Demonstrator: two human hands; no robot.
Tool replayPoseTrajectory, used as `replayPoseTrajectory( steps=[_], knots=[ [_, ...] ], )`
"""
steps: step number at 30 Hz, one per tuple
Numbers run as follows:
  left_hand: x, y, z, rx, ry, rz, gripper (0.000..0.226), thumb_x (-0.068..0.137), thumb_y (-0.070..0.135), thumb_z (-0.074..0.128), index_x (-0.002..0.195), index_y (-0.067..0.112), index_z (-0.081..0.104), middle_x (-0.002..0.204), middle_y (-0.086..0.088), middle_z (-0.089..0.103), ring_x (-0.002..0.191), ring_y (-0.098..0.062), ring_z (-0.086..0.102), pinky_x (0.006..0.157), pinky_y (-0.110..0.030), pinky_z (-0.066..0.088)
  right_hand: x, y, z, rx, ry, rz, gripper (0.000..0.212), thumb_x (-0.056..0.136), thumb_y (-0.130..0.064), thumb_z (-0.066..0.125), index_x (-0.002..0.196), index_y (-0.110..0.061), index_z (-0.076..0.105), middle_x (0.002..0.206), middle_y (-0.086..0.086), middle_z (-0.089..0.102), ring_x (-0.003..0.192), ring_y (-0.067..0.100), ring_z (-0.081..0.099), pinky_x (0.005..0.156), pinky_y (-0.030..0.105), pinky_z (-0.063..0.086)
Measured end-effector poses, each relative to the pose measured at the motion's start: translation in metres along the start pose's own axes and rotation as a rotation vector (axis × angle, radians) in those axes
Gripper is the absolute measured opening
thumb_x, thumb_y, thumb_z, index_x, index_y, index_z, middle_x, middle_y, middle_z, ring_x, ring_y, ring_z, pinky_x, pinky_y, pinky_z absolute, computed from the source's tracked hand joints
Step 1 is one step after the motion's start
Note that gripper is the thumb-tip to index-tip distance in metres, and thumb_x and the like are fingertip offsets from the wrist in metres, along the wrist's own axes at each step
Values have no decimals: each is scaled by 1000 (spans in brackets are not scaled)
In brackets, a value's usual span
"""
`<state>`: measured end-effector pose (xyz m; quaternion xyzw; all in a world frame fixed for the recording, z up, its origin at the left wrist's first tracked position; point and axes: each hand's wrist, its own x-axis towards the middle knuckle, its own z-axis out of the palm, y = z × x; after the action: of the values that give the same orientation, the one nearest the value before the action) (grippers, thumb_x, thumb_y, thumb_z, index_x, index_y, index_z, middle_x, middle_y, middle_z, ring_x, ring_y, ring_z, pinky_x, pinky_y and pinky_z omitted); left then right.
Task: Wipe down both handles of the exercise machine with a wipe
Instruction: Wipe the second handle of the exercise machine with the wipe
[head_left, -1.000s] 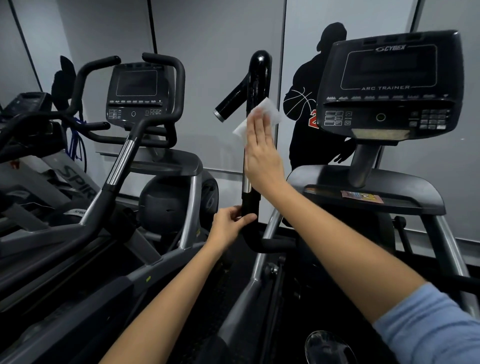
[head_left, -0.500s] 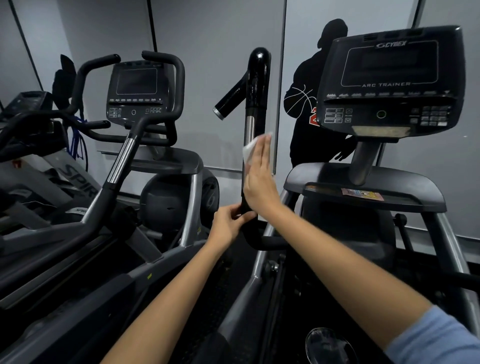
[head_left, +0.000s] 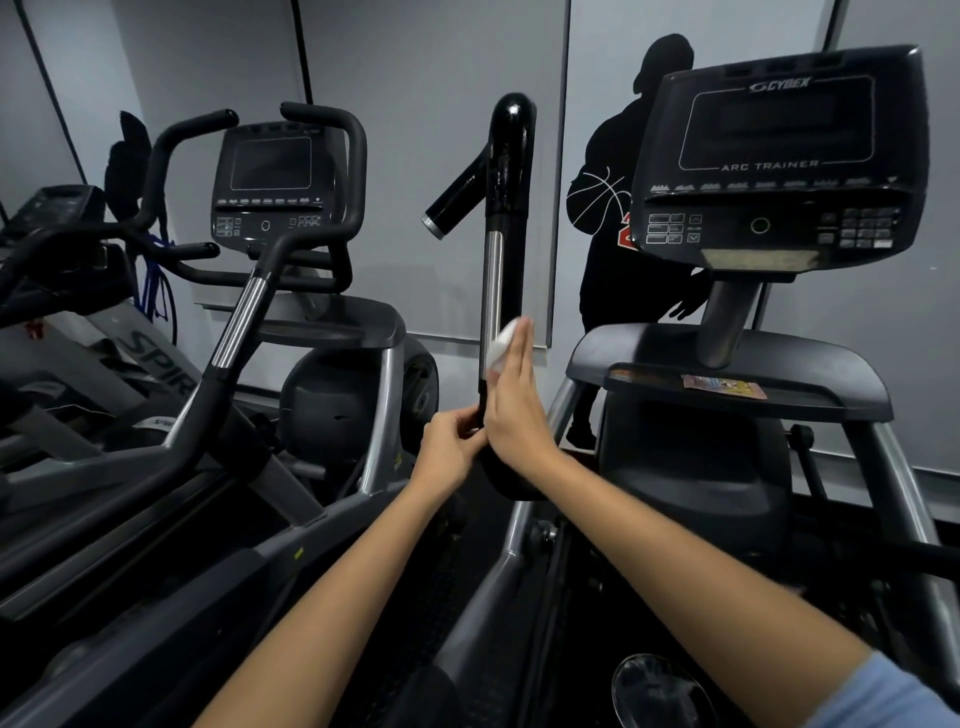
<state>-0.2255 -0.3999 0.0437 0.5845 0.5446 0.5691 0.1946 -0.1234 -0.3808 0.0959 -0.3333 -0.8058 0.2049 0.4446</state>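
One wipe (head_left: 500, 349) pressed between flat right hand (head_left: 517, 410) and handle (head_left: 493, 291).

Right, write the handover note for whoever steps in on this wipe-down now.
Left hand: grips the lower black part of the upright handle, steadying it.
Right hand: fingers straight, pressing the white wipe flat against the handle's chrome section, low on the bar.
Done: cannot tell from this view how much of this handle has been wiped; the wipe now sits low on the chrome.
Left: finish the base of this handle, wipe its angled side grip if not yet done, then do the machine's other handle, which is out of view to the right of the Cybex Arc Trainer console.
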Motion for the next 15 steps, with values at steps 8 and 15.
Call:
replayPoseTrajectory(
  steps=[8, 15],
  knots=[
    [2, -1, -1, -41, -4, -56, 16, 80, 22, 71, 95, 28, 72, 92, -6, 75, 92, -20, 70, 89, -45, 53, 49, -4, -8, 183, 52, 9, 69, 100, -12, 29, 144, -22, -24, 158, 2, -8, 142, 22, 19, 113, 38, 28],
    [-1, 1, 0, -59, -17, -52, 21, 85, 20, 67, 105, 21, 69, 94, 0, 74, 94, -13, 69, 90, -39, 54, 15, 21, 8, 379, -14, 122, 36, 101, -22, 28, 132, -3, 29, 107, 3, 43, 97, 11, 44, 90, 26, 37]
  ],
)
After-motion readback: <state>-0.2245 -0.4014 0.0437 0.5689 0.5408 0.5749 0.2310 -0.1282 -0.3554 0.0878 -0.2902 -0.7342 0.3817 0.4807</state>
